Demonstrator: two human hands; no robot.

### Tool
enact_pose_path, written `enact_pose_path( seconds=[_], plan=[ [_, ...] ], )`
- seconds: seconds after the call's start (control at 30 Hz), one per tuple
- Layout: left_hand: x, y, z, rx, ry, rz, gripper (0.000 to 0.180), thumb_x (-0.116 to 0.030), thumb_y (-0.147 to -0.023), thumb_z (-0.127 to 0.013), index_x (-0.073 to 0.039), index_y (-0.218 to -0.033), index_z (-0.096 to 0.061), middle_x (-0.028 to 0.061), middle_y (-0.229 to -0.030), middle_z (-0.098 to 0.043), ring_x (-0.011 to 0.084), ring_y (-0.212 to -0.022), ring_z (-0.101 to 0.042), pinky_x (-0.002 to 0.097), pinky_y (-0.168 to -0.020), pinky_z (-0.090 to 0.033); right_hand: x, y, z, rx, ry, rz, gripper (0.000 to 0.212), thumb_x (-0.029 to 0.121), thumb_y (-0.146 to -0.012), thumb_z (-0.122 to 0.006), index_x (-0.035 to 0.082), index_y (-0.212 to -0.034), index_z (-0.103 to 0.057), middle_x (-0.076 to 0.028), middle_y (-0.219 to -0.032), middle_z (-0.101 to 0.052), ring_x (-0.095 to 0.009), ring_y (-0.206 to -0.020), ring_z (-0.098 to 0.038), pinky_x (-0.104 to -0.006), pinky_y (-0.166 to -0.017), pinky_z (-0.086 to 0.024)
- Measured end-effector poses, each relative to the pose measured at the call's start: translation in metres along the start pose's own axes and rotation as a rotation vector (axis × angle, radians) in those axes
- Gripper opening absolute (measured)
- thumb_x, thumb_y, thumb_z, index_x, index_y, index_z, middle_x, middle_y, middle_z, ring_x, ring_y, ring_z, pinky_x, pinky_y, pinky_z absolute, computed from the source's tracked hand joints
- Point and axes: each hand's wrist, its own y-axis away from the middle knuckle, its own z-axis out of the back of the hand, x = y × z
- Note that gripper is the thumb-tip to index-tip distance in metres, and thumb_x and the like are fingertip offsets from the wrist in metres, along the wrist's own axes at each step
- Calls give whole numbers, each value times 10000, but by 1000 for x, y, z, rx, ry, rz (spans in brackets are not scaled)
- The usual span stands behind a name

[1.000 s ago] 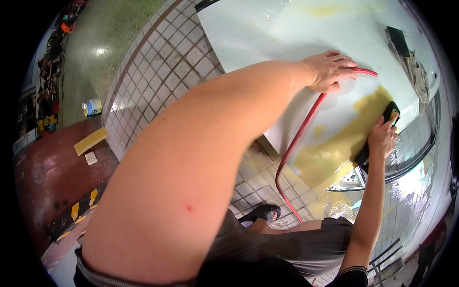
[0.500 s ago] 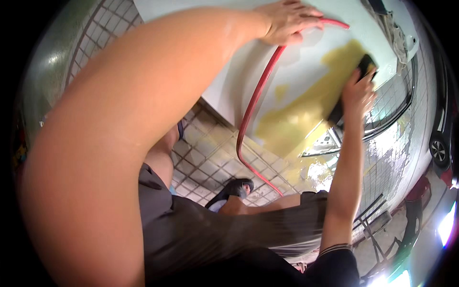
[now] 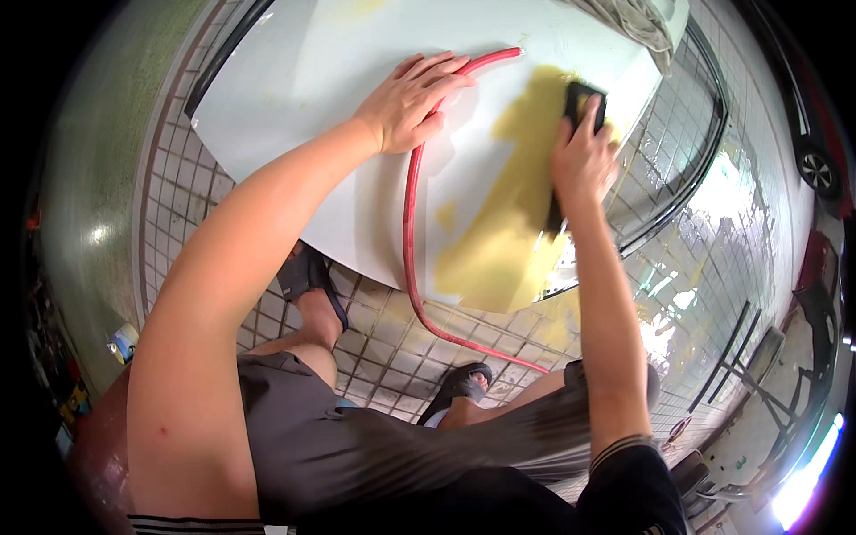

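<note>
We record the left arm [image 3: 227, 259] bowed outward on the left, its grip [image 3: 415, 102] palm-down, fingers [image 3: 446, 85] angled far right. We find the right forearm [image 3: 615, 330] nearly straight, the right grip [image 3: 584, 160] closed, index finger [image 3: 589, 114] pointing far.

Your black short-sleeved shirt [image 3: 481, 499] along the bottom edge, thin pale stripes [image 3: 622, 445] ringing its cuffs [image 3: 192, 526] at lower left and lower right, your charcoal shorts [image 3: 357, 450] across the lower middle, dark sandals [image 3: 460, 385] above them

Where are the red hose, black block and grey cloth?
Red hose [image 3: 409, 218]: head view, on its middle stretch.
Black block [image 3: 575, 94]: head view, on its far end.
Grey cloth [image 3: 635, 21]: head view, on its folds.
</note>
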Motion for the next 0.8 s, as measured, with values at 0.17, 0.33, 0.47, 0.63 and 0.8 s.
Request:
enact_pose_path(
  seconds=[0.17, 0.33, 0.47, 0.63, 0.8],
  plan=[
    [-2, -10, 6, -12, -15, -32, 634, -165, -893, -529, -211, -1525, -553, 146, -1685, -411, 368, -1564, -347, 530, -1298, -233, -30, 2, 1, -91, -17, 148, 698, 458, -1029, -594, 217, -1659, -414, -215, -1277, -617, -444, -1068, -648, -545, -807, -592],
    [-8, -19, -2, 11, -89, -100, 625, -177, -917, -483, -245, -1523, -620, 210, -1697, -372, 419, -1556, -342, 540, -1297, -211, -40, -93, -17, -90, -28, -197, 690, 545, -1053, -483, 287, -1682, -360, -221, -1393, -625, -495, -1365, -548, -584, -1066, -477],
    [-14, -12, 0, 125, -127, -211, 708, -132, -844, -494, -303, -1516, -639, 252, -1740, -267, 445, -1603, -245, 634, -1304, -92, -39, -91, -28, -115, -79, -195, 706, 579, -1031, -513, 336, -1677, -361, -225, -1420, -624, -514, -1387, -529, -601, -1090, -479],
    [-70, 15, -4, 326, -66, -376, 812, -84, -708, -601, -333, -1479, -659, 143, -1756, -277, 383, -1638, -187, 716, -1280, -20, -62, -78, -19, -156, -102, -230, 726, 527, -979, -578, 251, -1631, -419, -251, -1383, -613, -481, -1335, -548, -590, -1086, -448],
    [-121, 25, -13, 460, -31, -500, 689, -173, -764, -724, -290, -1441, -686, 97, -1709, -355, 325, -1636, -185, 785, -1231, -131, -73, -76, -4, -133, -117, -274, 762, 491, -988, -597, 262, -1669, -345, -301, -1448, -561, -524, -1390, -494, -633, -1132, -405]
  ],
)
